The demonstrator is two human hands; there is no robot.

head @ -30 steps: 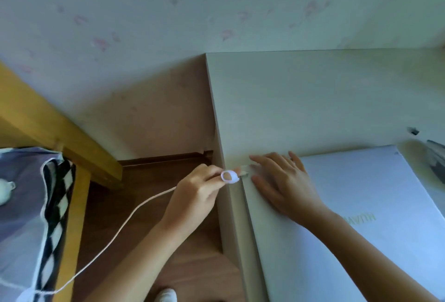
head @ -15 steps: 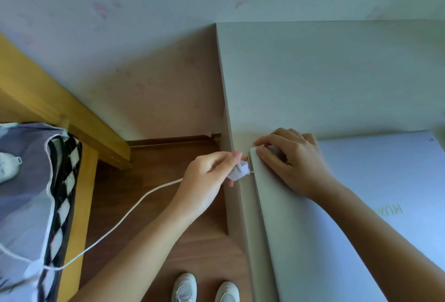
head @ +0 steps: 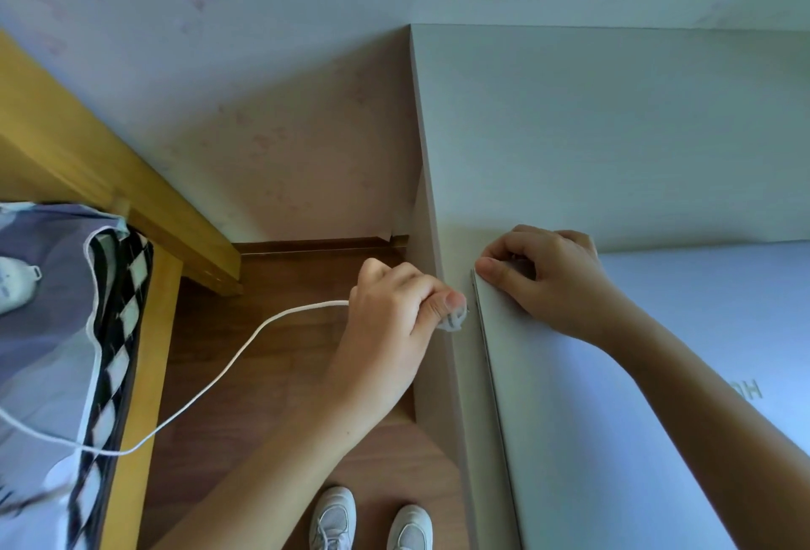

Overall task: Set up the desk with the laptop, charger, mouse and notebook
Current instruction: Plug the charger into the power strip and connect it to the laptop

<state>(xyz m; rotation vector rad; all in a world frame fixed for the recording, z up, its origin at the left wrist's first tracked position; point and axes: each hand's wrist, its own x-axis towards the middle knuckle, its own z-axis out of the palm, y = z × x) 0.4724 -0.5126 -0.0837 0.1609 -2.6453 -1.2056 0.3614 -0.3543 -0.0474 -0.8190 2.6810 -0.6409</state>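
Two hands work at the bench's (head: 613,133) left edge: the left hand (head: 394,321) pinches the white charger plug (head: 453,321) just beside the closed laptop's (head: 657,418) left side, its cable (head: 210,387) trailing toward the bed (head: 44,330); the right hand (head: 552,278), fingers curled, grips the laptop's far-left corner.

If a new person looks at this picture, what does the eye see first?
First, the left hand pinching the white charger plug at the left edge of the closed laptop. The right hand rests curled on the laptop's far-left corner. The white cable trails left over the wooden floor.
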